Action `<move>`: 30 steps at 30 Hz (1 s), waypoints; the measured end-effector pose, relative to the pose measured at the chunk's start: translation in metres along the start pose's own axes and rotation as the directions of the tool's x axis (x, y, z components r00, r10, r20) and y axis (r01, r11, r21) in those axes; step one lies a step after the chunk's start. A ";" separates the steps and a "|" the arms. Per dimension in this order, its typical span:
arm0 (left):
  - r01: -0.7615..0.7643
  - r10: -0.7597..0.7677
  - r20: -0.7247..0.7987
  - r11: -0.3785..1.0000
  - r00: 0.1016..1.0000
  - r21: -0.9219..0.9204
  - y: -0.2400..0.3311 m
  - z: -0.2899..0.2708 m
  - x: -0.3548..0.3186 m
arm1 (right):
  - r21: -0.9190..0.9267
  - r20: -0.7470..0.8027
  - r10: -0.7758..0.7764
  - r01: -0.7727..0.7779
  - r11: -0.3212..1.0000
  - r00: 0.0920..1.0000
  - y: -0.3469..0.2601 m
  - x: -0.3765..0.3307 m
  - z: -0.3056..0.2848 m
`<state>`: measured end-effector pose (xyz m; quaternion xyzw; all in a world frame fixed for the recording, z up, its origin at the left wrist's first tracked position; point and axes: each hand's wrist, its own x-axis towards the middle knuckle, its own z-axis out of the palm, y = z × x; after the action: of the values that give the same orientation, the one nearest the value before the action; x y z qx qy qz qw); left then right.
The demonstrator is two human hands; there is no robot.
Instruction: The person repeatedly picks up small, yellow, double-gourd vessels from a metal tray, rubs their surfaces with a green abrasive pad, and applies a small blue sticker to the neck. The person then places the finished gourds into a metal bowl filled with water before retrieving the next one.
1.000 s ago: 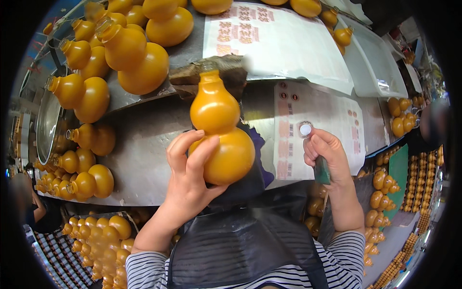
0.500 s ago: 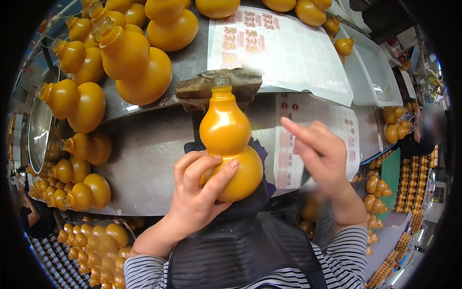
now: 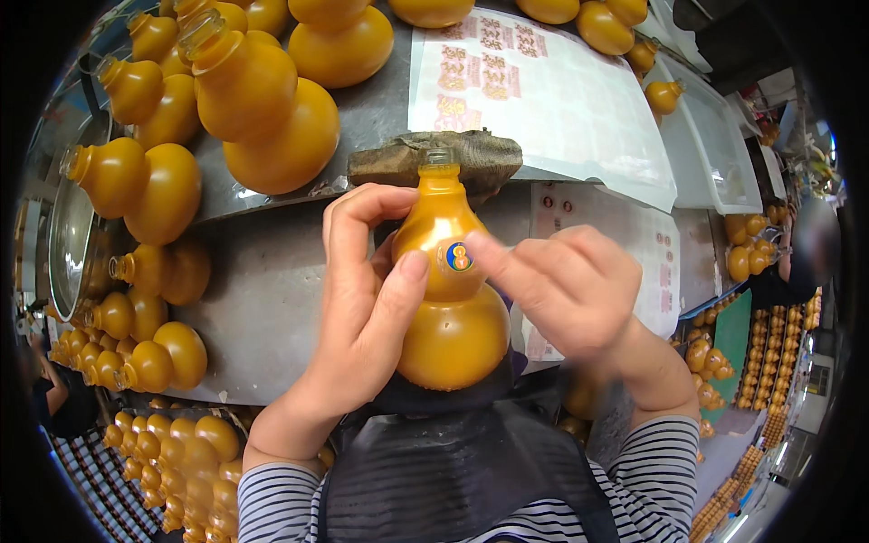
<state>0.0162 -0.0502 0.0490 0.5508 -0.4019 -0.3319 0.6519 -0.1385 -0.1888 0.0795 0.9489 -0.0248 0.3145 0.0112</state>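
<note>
An orange gourd-shaped bottle (image 3: 453,339) with a clear glass mouth lies before me, its neck on a worn wooden block (image 3: 385,163) and its rounded base toward my apron. My left hand (image 3: 362,299) grips the upper bulb from the left, thumb on its face and fingers up by the neck. A small round blue, yellow and red sticker (image 3: 459,257) sits on that bulb. The stretched forefinger of my right hand (image 3: 575,285) touches the sticker's right edge. Its other fingers are curled, slightly blurred, with nothing visible in them.
More gourd-shaped bottles (image 3: 281,136) stand on the metal bench at the left. Label sheets (image 3: 579,118) lie at the far side, with another sheet (image 3: 652,258) below them at the right. A white plastic tub (image 3: 715,149) is beyond; a metal basin (image 3: 77,244) stands at far left.
My left hand has shifted from the lower bulb up to the upper bulb and neck. My right forefinger has come left onto the bottle, where the round sticker now shows.
</note>
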 end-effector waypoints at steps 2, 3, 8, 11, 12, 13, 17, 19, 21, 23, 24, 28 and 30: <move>0.007 -0.007 -0.007 1.000 1.000 0.020 -0.005 0.004 0.004 | 0.305 0.091 0.226 -0.243 0.921 0.970 0.001 0.005 0.000; 0.010 -0.010 -0.013 1.000 1.000 0.006 -0.005 0.008 0.005 | 0.470 0.179 0.353 -0.395 0.789 0.918 -0.001 0.007 0.001; -0.023 0.024 -0.027 0.999 0.999 0.036 -0.012 0.009 0.005 | 0.613 0.691 0.457 -0.789 0.038 0.560 0.001 0.017 0.004; -0.003 0.000 -0.030 0.997 1.000 -0.077 -0.012 0.007 0.005 | 0.630 0.685 0.451 -0.776 0.025 0.571 0.001 0.018 0.006; 0.034 -0.038 -0.027 0.990 0.999 -0.140 -0.009 0.007 0.005 | 0.626 0.701 0.451 -0.780 -0.016 0.553 0.002 0.019 0.005; 0.070 -0.076 -0.022 0.977 0.997 -0.202 -0.007 0.007 0.006 | 0.620 0.716 0.450 -0.782 -0.058 0.534 0.002 0.020 0.005; 0.024 -0.024 -0.011 0.999 1.000 -0.043 -0.010 0.007 0.006 | 0.619 0.715 0.444 -0.784 -0.042 0.540 0.000 0.020 0.007; 0.030 -0.032 -0.026 0.997 0.999 -0.066 -0.009 0.010 0.006 | 0.606 0.728 0.432 -0.794 -0.042 0.533 0.002 0.020 0.008; 0.008 -0.010 -0.034 0.999 0.999 -0.035 -0.011 0.010 0.006 | 0.609 0.730 0.428 -0.791 -0.053 0.533 0.003 0.020 0.008; 0.019 -0.020 -0.030 0.999 0.999 -0.046 -0.011 0.008 0.007 | 0.614 0.735 0.421 -0.786 -0.078 0.532 0.004 0.019 0.008; 0.041 -0.042 -0.023 0.996 0.999 -0.073 -0.009 0.006 0.007 | 0.615 0.740 0.415 -0.782 -0.099 0.529 0.004 0.020 0.008; -0.009 0.010 -0.018 1.000 1.000 0.028 -0.011 0.009 0.008 | 0.608 0.739 0.423 -0.790 -0.081 0.525 0.003 0.019 0.009; -0.010 0.011 -0.028 0.999 1.000 0.052 -0.011 0.009 0.007 | 0.605 0.744 0.409 -0.792 -0.079 0.528 0.004 0.019 0.009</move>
<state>0.0117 -0.0627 0.0396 0.5702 -0.4039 -0.3099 0.6448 -0.1175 -0.1937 0.0835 0.6718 -0.2703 0.0685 -0.6862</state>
